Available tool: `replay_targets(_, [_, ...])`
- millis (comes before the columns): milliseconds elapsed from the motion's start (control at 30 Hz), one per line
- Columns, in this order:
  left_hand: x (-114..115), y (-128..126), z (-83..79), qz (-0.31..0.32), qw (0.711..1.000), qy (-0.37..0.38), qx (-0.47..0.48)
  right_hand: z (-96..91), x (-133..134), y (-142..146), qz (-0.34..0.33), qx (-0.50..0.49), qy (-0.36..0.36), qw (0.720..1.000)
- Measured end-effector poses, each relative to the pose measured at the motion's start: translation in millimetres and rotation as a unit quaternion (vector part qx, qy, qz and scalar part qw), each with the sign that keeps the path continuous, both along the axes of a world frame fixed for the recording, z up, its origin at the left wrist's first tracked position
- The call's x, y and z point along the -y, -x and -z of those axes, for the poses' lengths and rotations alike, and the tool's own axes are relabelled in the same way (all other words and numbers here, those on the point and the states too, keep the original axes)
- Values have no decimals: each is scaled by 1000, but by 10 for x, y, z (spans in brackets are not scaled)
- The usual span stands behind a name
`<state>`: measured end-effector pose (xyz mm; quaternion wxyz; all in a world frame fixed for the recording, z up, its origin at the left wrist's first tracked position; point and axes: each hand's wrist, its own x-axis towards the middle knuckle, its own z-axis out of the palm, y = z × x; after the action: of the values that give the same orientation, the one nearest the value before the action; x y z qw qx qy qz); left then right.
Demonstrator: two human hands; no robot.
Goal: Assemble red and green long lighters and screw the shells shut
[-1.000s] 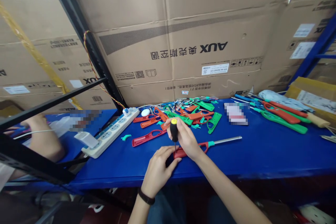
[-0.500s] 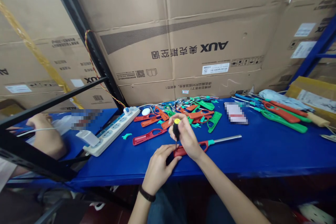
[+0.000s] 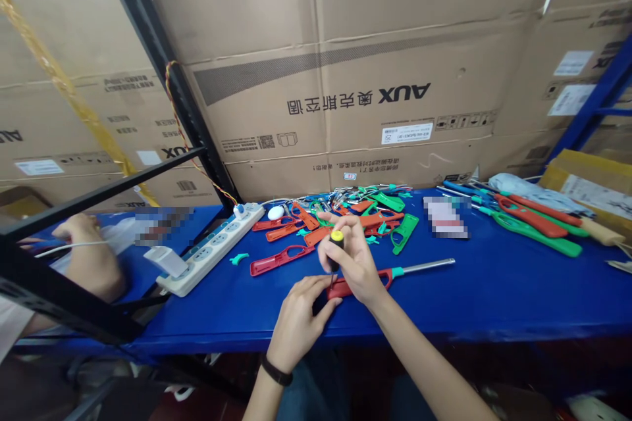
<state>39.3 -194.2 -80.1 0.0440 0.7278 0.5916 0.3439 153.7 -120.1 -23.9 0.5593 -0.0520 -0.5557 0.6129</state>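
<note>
My right hand [image 3: 353, 262] pinches a small screwdriver [image 3: 336, 251] with a black handle and yellow end cap, its thin shaft pointing down at the red grip of a long utility lighter [image 3: 363, 282]. My left hand [image 3: 297, 319] holds that grip's near end against the blue table [image 3: 494, 296]. The lighter has a teal collar and a metal nozzle [image 3: 427, 267] pointing right. The screwdriver's tip is hidden by my fingers or too thin to place exactly.
Loose red and green lighter shells [image 3: 345, 227] lie beyond my hands, with finished lighters [image 3: 533, 223] at the right. A white power strip [image 3: 210, 250] sits left. A co-worker's hand [image 3: 83, 237] shows behind a black rack upright [image 3: 162, 62]. Cardboard boxes [image 3: 345, 79] stand behind.
My right hand has shifted slightly right and turned the screwdriver, its handle now lower in my fingers. The left hand and lighter stay nearly still.
</note>
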Motion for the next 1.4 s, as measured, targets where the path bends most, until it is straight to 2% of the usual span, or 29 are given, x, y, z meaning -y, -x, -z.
replay_targets(67, [-1,-3,-3,0,1000,3,0,-10,16,4,-8,-8,8,1000])
replay_targets(167, [-1,-10,-13,-3,1000,7,5,-17,31,8,-29,47,-6,998])
replay_targets(333, [9,-16,-20,-5,1000,11,5,5,43,34,20,30,-12,999])
replay_targets(500, [10,-14,-19,-5,1000,6,8,13,50,42,-17,88,-12,996])
replay_targets(667, [8,-22,-28,-3,1000,13,10,19,53,58,40,36,0,999])
replay_targets(800, [6,-23,-18,-7,1000,6,8,24,41,34,-8,72,-8,997])
replay_targets(867, [3,-19,-13,-11,1000,6,7,32,38,21,-1,80,-26,996])
replay_targets(1000, [2,-12,-14,-3,1000,19,10,58,47,16,24,28,-28,999])
replay_targets(1167, [6,-13,-13,-6,1000,17,16,46,67,-32,-8,107,-30,994])
replay_targets(1300, [5,-16,-31,-3,1000,21,12,31,78,-8,30,38,-34,998])
replay_targets(1400, [1,-12,-35,-5,1000,12,10,39,70,37,34,-2,-21,999])
